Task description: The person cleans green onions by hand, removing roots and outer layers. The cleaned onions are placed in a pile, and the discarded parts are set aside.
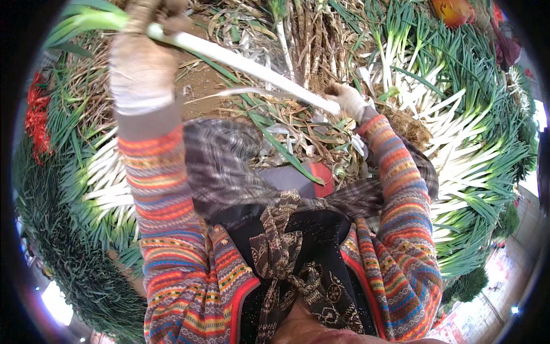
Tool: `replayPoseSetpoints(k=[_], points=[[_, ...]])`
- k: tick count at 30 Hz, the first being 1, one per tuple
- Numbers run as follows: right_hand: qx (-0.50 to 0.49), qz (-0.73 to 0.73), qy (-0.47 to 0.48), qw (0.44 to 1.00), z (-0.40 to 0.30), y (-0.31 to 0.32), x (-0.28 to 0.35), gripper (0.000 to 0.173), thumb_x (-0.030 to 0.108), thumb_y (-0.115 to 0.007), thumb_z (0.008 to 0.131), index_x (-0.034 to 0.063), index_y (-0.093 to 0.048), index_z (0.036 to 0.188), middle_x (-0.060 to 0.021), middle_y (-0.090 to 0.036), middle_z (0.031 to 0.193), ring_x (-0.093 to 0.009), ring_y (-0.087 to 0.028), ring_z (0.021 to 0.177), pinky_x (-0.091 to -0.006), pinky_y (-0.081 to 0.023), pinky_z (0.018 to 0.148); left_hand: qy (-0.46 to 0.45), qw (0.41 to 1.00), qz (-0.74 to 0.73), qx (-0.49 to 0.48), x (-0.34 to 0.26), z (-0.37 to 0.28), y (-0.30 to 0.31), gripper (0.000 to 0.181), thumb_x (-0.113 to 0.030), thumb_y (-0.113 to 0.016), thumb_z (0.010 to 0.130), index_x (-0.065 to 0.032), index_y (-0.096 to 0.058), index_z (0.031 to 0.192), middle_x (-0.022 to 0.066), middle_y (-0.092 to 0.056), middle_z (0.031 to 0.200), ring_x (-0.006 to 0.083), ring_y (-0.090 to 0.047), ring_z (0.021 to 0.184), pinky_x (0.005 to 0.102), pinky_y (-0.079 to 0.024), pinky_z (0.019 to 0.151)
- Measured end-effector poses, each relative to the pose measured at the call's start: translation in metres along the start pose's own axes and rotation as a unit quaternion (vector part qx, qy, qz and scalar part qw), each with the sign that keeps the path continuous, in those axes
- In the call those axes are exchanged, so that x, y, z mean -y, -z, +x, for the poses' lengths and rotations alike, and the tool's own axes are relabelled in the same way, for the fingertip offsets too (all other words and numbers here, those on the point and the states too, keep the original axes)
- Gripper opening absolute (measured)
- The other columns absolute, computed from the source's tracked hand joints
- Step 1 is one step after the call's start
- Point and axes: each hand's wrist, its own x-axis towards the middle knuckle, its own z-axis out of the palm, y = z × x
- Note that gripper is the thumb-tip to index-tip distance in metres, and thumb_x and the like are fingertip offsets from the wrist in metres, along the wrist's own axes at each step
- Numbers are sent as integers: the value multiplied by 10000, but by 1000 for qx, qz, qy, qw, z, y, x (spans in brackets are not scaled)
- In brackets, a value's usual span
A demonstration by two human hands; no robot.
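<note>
A long green onion with a thick white stalk slants across the upper view. Near its green leaves, my left hand is closed around it; that hand is blurred by motion. At the white root end is my right hand, in a pale glove, with its fingers bent against the stalk. A thin pale strip of peel trails just below the stalk. Beyond my right hand stand untrimmed stalks with dry brown outer leaves.
Piles of green onions with white stalks lie at the right and left. Dry leaf scraps litter the brown ground. Red netting or string is at the far left. Plaid cloth covers my lap.
</note>
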Motion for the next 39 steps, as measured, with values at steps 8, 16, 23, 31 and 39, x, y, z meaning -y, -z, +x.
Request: replayPoseSetpoints(k=[8, 16, 23, 31, 39], points=[[-102, 33, -125, 986, 149, -53, 3, 760, 516, -807, 811, -11, -591, 1314, -267, -711, 1164, -411, -670, 1137, -443, -519, 988, 141, 986, -11, 91, 33, 10, 21, 452, -174, -536, 1088, 68, -443, 1458, 31, -507, 994, 60, -372, 712, 182, -327, 523], [-2, 336, 28, 941, 98, 4, 18, 701, 303, -772, 829, -58, -554, 1389, -137, -715, 1133, -241, -679, 1030, -341, -530, 940, 120, 990, 75, 30, 40, 9, 19, 411, -231, -620, 1054, 21, -544, 1369, 111, -677, 1056, 94, -608, 732, 173, -475, 519], [-47, 381, 77, 920, -78, 46, 113, 472, 136, -750, 823, -30, -620, 1245, -64, -700, 968, -120, -651, 847, -280, -550, 774, 153, 976, 149, -38, 89, 33, 10, 339, -71, -667, 978, 0, -596, 1302, 203, -750, 1084, 251, -765, 922, 204, -581, 580], [-223, 157, 152, 950, -206, -20, 131, 579, 59, -746, 831, -44, -550, 1366, -156, -704, 1114, -191, -680, 1017, -310, -541, 931, 168, 973, 138, -77, 118, 60, 12, 268, -90, -792, 894, -7, -673, 1120, 145, -741, 940, 240, -726, 715, 345, -605, 591], [-114, 277, 90, 950, -165, -2, 132, 333, 168, -728, 928, -19, -684, 1199, -87, -744, 958, -148, -691, 870, -320, -569, 804, 171, 977, 125, -20, 103, 53, 27, 164, -92, -696, 949, -20, -706, 1096, 160, -775, 911, 249, -763, 771, 330, -511, 553]])
